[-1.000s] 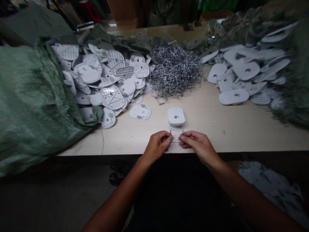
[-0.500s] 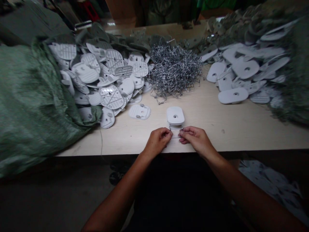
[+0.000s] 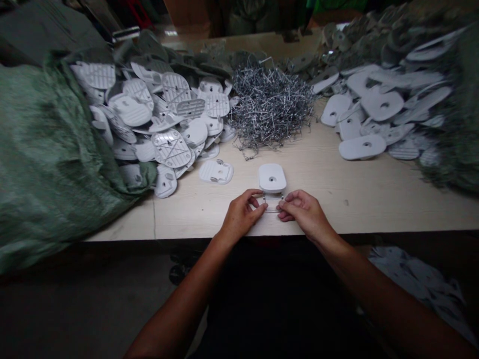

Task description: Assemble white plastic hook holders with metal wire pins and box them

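Note:
A white plastic piece with rounded corners and a hole (image 3: pixel 272 178) lies on the table in front of me. A thin bent wire (image 3: pixel 274 212) sticks out from its near end. My left hand (image 3: pixel 243 212) grips the wire's left side, index fingertip by the plastic edge and thumb lower down, with a gap between them. Thumb and fingers of my right hand (image 3: pixel 302 212) pinch the wire's right side. The fingers partly hide the wire's two sides. To the left rests a single white plate with clips (image 3: pixel 216 172), untouched.
White ribbed plastic plates (image 3: pixel 172 148) are heaped at the left beside a green woven sack (image 3: pixel 45 164). A tangled pile of metal wires (image 3: pixel 273 102) stands at the middle back. More white plastic pieces (image 3: pixel 381 103) are piled at the right. The table's front edge (image 3: pixel 123 238) runs near my body.
My left index finger has moved up and away from the thumb, toward the plastic piece. My right hand keeps its pinch, and the plastic piece stays in place.

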A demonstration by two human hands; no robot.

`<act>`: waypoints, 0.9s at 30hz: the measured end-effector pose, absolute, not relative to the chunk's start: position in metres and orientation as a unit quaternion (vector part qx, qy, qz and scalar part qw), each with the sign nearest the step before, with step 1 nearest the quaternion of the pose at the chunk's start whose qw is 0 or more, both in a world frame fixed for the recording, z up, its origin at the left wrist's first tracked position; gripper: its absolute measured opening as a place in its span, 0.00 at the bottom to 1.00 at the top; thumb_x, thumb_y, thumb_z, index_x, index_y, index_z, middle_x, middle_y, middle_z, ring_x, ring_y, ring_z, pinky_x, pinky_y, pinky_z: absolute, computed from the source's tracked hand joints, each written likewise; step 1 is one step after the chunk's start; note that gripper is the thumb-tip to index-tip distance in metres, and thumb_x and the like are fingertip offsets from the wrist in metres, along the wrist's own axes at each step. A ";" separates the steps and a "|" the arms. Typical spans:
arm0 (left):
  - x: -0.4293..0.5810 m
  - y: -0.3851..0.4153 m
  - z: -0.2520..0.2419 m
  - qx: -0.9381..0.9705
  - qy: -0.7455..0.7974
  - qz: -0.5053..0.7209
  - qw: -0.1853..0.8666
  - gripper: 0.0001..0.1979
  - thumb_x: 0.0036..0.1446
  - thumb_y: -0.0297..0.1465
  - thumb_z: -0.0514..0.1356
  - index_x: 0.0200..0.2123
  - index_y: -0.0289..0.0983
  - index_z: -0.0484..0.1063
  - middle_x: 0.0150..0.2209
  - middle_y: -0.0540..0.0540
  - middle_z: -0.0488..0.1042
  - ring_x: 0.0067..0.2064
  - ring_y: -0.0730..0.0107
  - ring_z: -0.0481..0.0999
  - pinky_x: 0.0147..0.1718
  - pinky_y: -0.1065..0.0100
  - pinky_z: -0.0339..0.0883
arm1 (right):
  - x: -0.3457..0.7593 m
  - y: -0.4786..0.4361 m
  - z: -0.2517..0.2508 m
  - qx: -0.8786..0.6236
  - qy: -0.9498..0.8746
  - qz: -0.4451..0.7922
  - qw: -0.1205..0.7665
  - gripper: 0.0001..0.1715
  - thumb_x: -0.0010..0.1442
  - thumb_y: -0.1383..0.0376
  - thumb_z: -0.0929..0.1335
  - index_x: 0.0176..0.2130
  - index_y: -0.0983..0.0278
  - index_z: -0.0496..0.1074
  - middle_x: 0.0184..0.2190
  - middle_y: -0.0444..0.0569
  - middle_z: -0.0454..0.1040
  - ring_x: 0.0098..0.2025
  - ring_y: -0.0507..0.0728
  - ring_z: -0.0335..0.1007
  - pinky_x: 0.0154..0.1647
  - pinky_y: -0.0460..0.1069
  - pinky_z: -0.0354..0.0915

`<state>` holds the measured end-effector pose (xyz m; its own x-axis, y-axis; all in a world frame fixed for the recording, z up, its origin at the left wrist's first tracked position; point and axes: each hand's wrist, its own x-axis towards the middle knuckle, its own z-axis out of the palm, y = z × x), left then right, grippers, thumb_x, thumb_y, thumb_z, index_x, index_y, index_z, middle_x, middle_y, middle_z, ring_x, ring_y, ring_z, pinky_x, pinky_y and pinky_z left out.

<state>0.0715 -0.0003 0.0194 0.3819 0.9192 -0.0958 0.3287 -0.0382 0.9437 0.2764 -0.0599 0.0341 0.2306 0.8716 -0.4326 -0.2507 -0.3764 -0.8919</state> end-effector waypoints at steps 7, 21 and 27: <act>0.074 0.005 0.022 0.626 0.454 0.268 0.575 0.18 0.62 0.39 0.70 0.52 0.38 0.80 0.27 0.54 0.73 0.22 0.76 0.68 0.20 0.74 0.61 | 0.271 -0.058 0.036 -0.605 -0.231 0.561 0.515 0.24 0.47 0.60 0.83 0.34 0.60 0.70 0.26 0.47 0.82 0.24 0.56 0.80 0.24 0.47 0.77; 0.071 0.024 0.034 0.697 0.480 0.266 0.462 0.23 0.58 0.39 0.73 0.54 0.38 0.75 0.36 0.49 0.78 0.30 0.72 0.73 0.31 0.69 0.67 | 0.277 -0.048 0.046 -0.544 -0.106 0.664 0.503 0.16 0.57 0.74 0.78 0.32 0.62 0.69 0.32 0.52 0.84 0.28 0.55 0.81 0.35 0.50 0.83; 0.068 0.048 0.043 0.767 0.389 0.255 0.442 0.33 0.58 0.34 0.74 0.65 0.43 0.71 0.61 0.40 0.77 0.44 0.66 0.82 0.39 0.66 0.75 | 0.278 -0.043 0.049 -0.515 -0.058 0.687 0.509 0.14 0.60 0.77 0.75 0.33 0.62 0.70 0.30 0.49 0.83 0.29 0.55 0.81 0.36 0.50 0.84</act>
<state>0.0682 0.0484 0.0435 0.5673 0.8222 0.0464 0.3723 -0.3063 0.8761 0.2779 -0.0426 0.0490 0.0490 0.7593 -0.6489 -0.6399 -0.4749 -0.6041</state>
